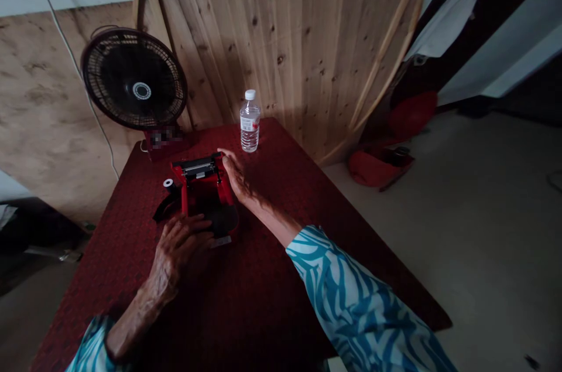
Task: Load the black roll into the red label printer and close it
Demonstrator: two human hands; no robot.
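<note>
A small red device (213, 190) lies on the table in the middle of the view. Its red case surrounds a dark inside, and a black bar with metal rods crosses its far end. My right hand (237, 177) holds the far right corner, with the fingertips at the end of the black bar. My left hand (178, 246) lies palm down over the near left edge, fingers stretched and spread, nothing in its grasp. Left of the device sits a small black spool with a white end (168, 184), beside a curled dark strip (165, 208).
A clear plastic bottle (250, 126) with a white cap stands upright behind the device. At the back left is a dark fan (136, 79). The red-patterned table (281, 313) meets a large round wooden board (285, 38). An orange container (373, 167) is on the floor to the right.
</note>
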